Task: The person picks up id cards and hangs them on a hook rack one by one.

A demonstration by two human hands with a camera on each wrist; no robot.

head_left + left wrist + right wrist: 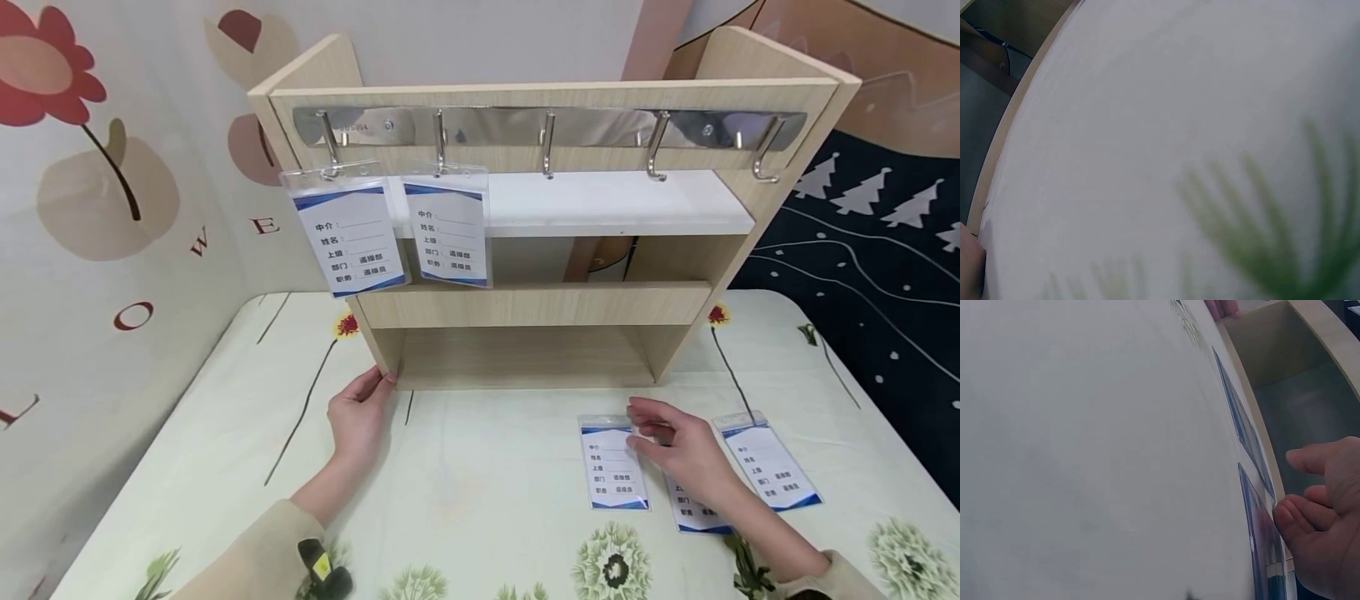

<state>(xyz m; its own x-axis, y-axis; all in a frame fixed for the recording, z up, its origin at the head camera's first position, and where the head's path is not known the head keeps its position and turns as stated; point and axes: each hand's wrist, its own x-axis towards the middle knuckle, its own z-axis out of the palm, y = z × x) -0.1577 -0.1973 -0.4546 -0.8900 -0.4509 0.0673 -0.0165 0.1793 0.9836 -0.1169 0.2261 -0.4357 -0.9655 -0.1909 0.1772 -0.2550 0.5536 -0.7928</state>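
My left hand grips the lower left front corner of a wooden shelf, thumb at the front edge; in the right wrist view its fingertips show at that corner. My right hand, fingers loosely bent and holding nothing, is over the badge holders on the table. Its fingertips are by the upper right corner of the left badge holder. It partly covers the middle badge holder; the right badge holder lies beside it. Two more, a left hung badge and a right hung badge, hang from hooks.
A metal hook strip runs along the shelf's top board, with three hooks on the right bare. A white board spans the shelf below it. Flower-printed cloth covers the table, and a patterned curtain hangs at the left.
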